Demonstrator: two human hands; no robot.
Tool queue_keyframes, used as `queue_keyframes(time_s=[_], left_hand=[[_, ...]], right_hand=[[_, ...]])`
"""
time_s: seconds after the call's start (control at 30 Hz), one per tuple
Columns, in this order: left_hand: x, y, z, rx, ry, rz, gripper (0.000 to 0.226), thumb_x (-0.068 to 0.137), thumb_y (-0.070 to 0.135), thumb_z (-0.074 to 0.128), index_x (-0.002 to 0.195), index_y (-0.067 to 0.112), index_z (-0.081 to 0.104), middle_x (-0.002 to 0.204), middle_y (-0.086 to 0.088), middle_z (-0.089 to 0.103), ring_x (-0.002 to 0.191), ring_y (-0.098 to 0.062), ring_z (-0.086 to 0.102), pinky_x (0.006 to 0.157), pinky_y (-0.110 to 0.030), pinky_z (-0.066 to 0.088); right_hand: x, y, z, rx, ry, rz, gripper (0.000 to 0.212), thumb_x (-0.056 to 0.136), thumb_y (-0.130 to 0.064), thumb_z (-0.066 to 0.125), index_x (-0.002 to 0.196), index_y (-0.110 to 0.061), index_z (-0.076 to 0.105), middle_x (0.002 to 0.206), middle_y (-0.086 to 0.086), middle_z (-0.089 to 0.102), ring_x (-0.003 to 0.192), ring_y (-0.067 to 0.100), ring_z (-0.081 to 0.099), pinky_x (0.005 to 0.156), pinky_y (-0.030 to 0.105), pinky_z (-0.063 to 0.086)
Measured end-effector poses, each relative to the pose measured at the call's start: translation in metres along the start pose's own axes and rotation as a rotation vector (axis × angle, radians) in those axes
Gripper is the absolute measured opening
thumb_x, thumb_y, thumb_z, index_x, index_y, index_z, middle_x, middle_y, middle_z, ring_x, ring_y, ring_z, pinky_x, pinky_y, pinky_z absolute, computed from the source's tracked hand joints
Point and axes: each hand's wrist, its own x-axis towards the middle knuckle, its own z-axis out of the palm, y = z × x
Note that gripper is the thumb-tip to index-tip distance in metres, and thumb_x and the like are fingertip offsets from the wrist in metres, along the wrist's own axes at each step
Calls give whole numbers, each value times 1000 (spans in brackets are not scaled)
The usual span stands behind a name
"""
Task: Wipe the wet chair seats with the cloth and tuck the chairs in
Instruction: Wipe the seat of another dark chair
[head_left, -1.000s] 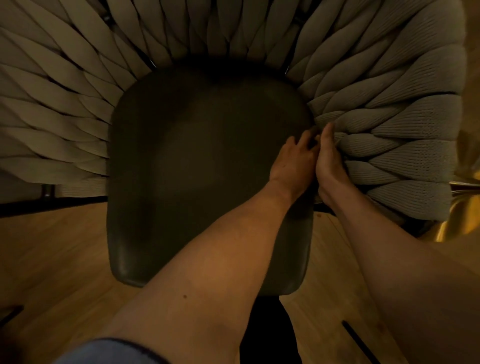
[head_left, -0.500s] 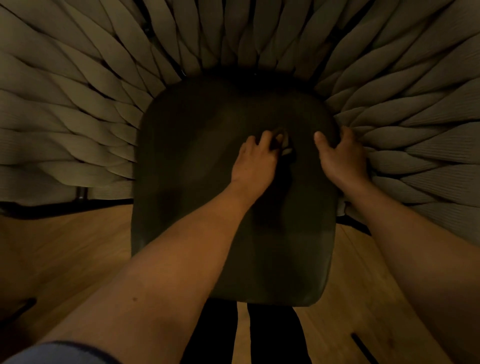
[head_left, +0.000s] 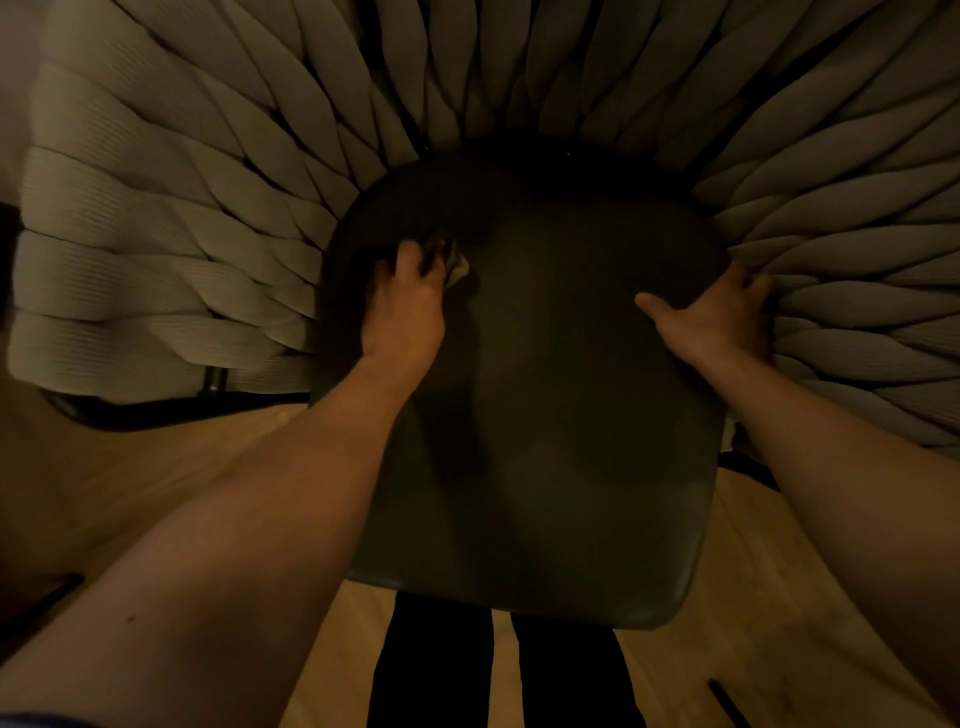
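Observation:
A dark chair seat (head_left: 545, 415) fills the middle of the head view, ringed by a woven back of thick grey straps (head_left: 171, 249). My left hand (head_left: 405, 306) grips a small bunched cloth (head_left: 454, 266) and presses it on the seat's far left corner; only a pale fold of the cloth shows past the fingers. My right hand (head_left: 722, 317) rests on the seat's right edge, its thumb lying on the seat and its fingers against the woven side.
Light wooden floor (head_left: 130, 493) shows to both sides of the seat. My dark trouser legs (head_left: 498, 670) stand right against the seat's front edge. A black frame bar (head_left: 156, 410) runs under the left straps.
My left hand has slid the cloth leftward across the seat, from beside my right hand to the far left corner. My right hand has stayed at the right edge.

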Motion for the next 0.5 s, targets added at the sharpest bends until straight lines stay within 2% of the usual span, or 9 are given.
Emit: queue_keyframes(time_s=[0.13,0.2,0.23,0.3,0.43,0.5], left_hand=[[3,-29,-7,-36,19,-91,39,95,11,45,134,16,47,131,-15,40,112,-40,43,91,-52,44],[4,-38,-9,-63,48,-126,24,97,33,42,120,26,47,125,-11,45,110,-33,46,90,-52,42],[6,-42,-9,-39,82,-150,23,95,44,38,113,31,45,122,-8,47,108,-30,48,90,-52,42],[8,-55,-4,-33,137,-234,26,90,53,33,104,34,43,119,-5,50,108,-29,49,92,-54,42],[17,-67,3,-144,196,-495,34,86,52,31,111,33,46,118,-5,54,107,-30,53,94,-56,43],[23,-60,3,-232,170,-558,34,90,36,36,122,29,46,128,-4,49,114,-30,51,98,-48,42]], right_hand=[[1,1,1,-6,14,7,107,81,-59,78,159,-15,20,161,15,21,145,42,32,115,58,36],[2,2,3,4,20,5,108,80,-60,78,159,-15,21,161,15,21,145,42,33,115,57,36],[2,2,3,9,22,7,108,79,-60,78,159,-15,21,161,15,21,144,42,34,115,57,36],[1,3,4,14,24,16,108,79,-60,79,159,-16,21,161,15,21,144,42,34,115,57,36],[2,2,1,28,5,26,107,79,-59,79,159,-18,22,162,14,20,144,43,34,114,57,38],[4,3,0,76,-6,35,105,79,-62,78,159,-19,25,161,13,21,144,42,35,114,55,38]])
